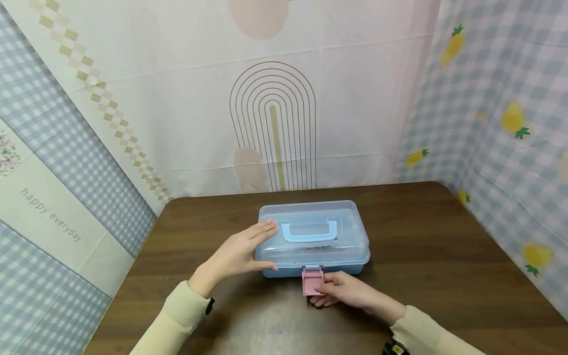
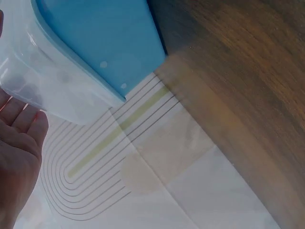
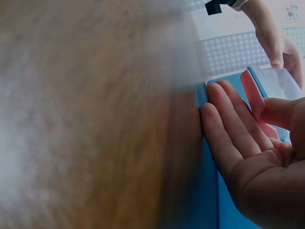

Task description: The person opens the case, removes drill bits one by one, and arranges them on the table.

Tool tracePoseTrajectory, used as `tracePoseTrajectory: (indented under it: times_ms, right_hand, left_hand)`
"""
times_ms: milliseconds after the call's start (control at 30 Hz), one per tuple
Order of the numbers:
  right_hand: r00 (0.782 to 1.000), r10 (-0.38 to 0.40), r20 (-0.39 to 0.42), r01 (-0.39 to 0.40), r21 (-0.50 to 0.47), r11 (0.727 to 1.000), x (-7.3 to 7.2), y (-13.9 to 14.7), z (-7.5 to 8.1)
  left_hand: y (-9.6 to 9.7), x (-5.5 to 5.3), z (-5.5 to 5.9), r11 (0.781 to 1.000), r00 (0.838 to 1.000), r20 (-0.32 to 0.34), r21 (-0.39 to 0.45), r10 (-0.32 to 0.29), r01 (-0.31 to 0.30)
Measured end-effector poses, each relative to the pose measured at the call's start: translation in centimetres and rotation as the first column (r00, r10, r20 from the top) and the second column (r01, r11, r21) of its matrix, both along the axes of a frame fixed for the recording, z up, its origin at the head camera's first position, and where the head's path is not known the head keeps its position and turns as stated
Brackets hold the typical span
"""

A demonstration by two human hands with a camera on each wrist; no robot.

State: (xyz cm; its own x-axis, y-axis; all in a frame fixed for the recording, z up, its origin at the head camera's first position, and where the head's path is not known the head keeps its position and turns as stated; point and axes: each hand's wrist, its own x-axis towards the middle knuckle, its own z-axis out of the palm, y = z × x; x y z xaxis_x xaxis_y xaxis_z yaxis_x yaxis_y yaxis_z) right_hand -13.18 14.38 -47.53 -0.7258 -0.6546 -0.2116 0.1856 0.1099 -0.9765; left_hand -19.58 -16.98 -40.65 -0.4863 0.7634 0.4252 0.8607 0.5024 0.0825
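Observation:
A blue storage box [image 1: 270,272] with a clear lid [image 1: 310,252] and a light-blue folding handle [image 1: 310,238] sits on the table, its lid down. At its front a pink latch [image 1: 312,283] stands swung outward. My right hand [image 1: 343,291] pinches that latch at its right edge between thumb and fingers. In the right wrist view, the thumb presses the pink latch [image 3: 255,98] and the other fingers extend along the blue front. My left hand [image 1: 241,249] lies at the lid's left end, fingers stretched over the top and thumb by the front edge.
The brown wooden table [image 1: 213,222] reaches back to a white patterned cloth [image 1: 191,123]. Blue checked cloth [image 1: 501,162] with pineapples hangs along the right side, and more checked cloth [image 1: 62,118] covers the left. The box is near the table's back edge.

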Motion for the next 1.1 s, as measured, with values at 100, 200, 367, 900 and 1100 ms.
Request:
tracePoseTrajectory:
  times_ms: [100, 200, 367, 900, 1100]
  right_hand:
    - [1.000, 0.012, 0.001, -0.012, -0.003, 1.000, -0.1, 0.0, 0.0]
    - [1.000, 0.030, -0.010, -0.030, -0.003, 1.000, -0.2, 0.2, 0.0]
    - [0.999, 0.048, -0.022, -0.048, 0.005, 0.999, -0.2, 0.3, 0.1]
    - [0.997, 0.061, -0.057, -0.060, 0.013, 0.998, 0.0, 0.4, -0.1]
    - [0.997, 0.050, -0.064, -0.049, 0.016, 0.999, -0.2, 0.4, 0.0]
  left_hand:
    - [0.1, 0.0, -0.2, 1.000, 0.998, -0.059, 0.008, -0.018, 0.019]
    - [0.2, 0.0, -0.3, 0.999, 0.996, -0.084, 0.023, -0.021, 0.023]
    - [0.2, -0.1, -0.5, 0.998, 0.993, -0.114, 0.047, -0.035, 0.040]
    - [0.2, -0.3, 1.2, 1.000, 0.999, -0.017, 0.001, -0.030, 0.030]
    - [0.1, -1.0, 2.3, 1.000, 0.997, 0.073, 0.027, -0.014, 0.012]
